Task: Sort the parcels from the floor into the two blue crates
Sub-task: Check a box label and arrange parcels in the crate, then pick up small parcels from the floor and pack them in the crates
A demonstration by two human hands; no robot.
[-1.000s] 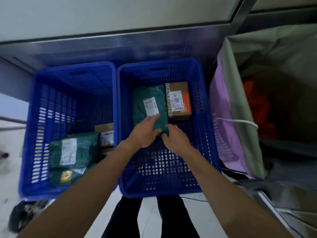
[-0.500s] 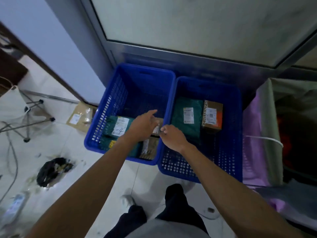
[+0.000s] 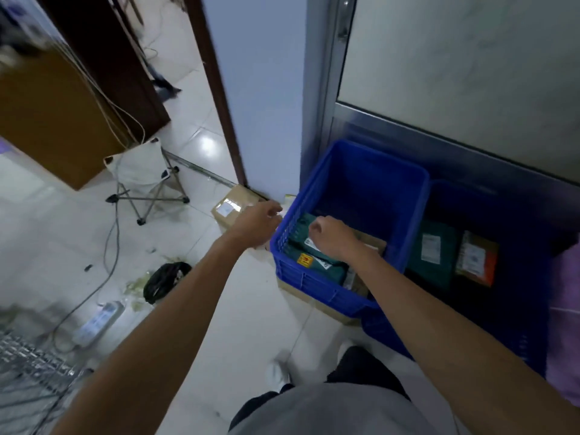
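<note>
Two blue crates stand side by side against a metal door. The left crate (image 3: 414,196) holds green mailer bags (image 3: 314,265) and a brown box. In the right crate (image 3: 533,324) lie a green mailer (image 3: 431,255) and a brown-and-orange box (image 3: 477,262). A brown cardboard parcel (image 3: 232,204) rests on the floor left of the left crate. My left hand (image 3: 259,221) hovers over that parcel beside the crate's left wall, fingers loosely curled, holding nothing. Above the left crate's contents is my right hand (image 3: 329,238), fingers loosely curled and empty.
A folding stool (image 3: 144,177) stands on the tiled floor at the left, with cables, a power strip (image 3: 97,323) and a black bag (image 3: 166,279) nearby. A brown cabinet is at far left. A purple sack (image 3: 565,324) sits right of the crates. Flat cardboard lies under the left crate.
Both hands have left the green mailer in the right crate and moved left. My left hand has passed beyond the left crate toward the floor parcel. The view has swung left.
</note>
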